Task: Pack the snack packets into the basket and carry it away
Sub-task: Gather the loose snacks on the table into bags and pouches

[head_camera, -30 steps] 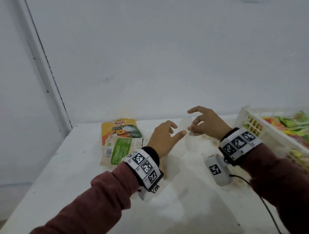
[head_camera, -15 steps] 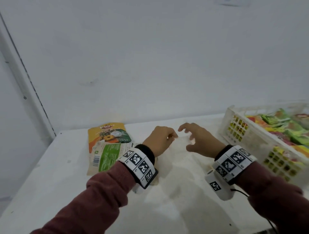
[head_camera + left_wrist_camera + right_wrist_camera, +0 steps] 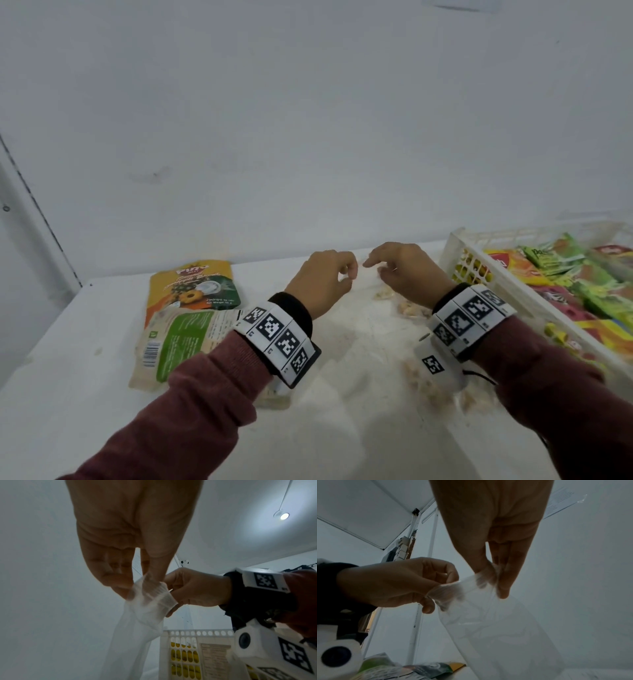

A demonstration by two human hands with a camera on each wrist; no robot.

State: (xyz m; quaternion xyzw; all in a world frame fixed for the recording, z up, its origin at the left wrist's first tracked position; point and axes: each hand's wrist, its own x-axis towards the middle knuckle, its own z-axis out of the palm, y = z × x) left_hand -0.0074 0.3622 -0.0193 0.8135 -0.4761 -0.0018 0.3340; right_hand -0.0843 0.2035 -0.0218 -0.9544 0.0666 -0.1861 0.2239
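Observation:
A clear plastic packet (image 3: 406, 306) with pale snack pieces lies on the white table (image 3: 102, 428) between my hands. My left hand (image 3: 346, 278) and right hand (image 3: 376, 267) each pinch its top edge, close together. The left wrist view shows the left hand (image 3: 137, 585) pinching the clear packet (image 3: 147, 609), with the right hand (image 3: 193, 588) beside it. In the right wrist view the right hand (image 3: 493, 577) holds the other corner of the clear packet (image 3: 496, 628). A white basket (image 3: 479, 240) at the right holds several colourful packets.
An orange pineapple-biscuit packet (image 3: 195, 284) and a green-and-white packet (image 3: 178, 339) lie at the left, partly under my left forearm. The wall stands right behind the table. The basket's perforated wall (image 3: 197, 632) is close to my right wrist.
Both hands drew together and closed their fingers on the clear packet's top edge. The view swung right, so more of the basket shows.

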